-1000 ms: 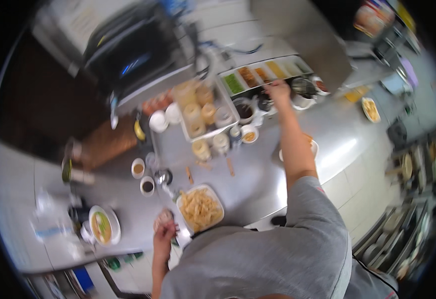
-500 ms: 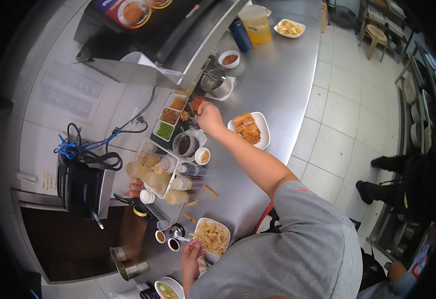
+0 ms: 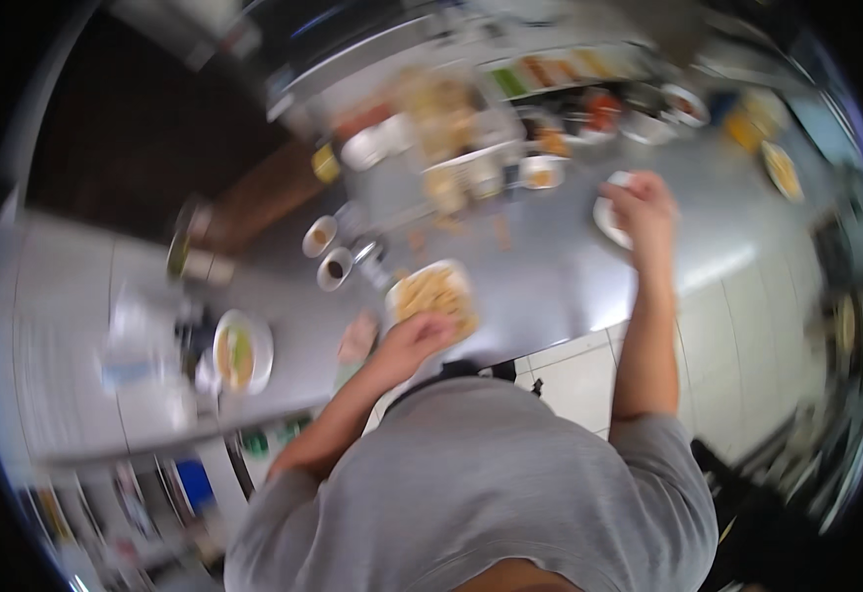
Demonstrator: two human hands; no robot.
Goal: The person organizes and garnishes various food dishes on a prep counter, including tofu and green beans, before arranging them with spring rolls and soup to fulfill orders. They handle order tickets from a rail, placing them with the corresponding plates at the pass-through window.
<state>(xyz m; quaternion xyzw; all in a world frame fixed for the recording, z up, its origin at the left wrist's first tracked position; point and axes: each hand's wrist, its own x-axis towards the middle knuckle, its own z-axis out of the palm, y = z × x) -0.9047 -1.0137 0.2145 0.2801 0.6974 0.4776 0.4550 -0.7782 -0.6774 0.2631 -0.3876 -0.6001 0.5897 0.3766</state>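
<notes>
- Head view, badly blurred by motion: one person in a grey shirt leans over a steel surface (image 3: 550, 286).
- Two hands show. The left hand (image 3: 414, 340) rests on the near edge of a white tray (image 3: 435, 296) of pale yellow food, fingers curled over the rim; how firmly it grips I cannot tell.
- The right hand (image 3: 641, 205) is loosely closed at a small white plate (image 3: 611, 215) further right, covering most of it; whether it pinches the rim I cannot tell.
- The tray sits at the near edge of the surface, the plate well apart from it to the right.
- Two small cups (image 3: 327, 255) with dark contents stand side by side left of the tray.
- One round plate (image 3: 242, 352) with yellow-green food lies near the left end.
- One more plate (image 3: 780, 170) of yellowish food lies far right, cut short by the fisheye bend.
- A row of food pans (image 3: 550, 71) runs along the back; their number is too smeared to count.
- Bottles and tubs (image 3: 451, 148) in the middle melt into one blur.
- Things under the surface at lower left are unreadable.
</notes>
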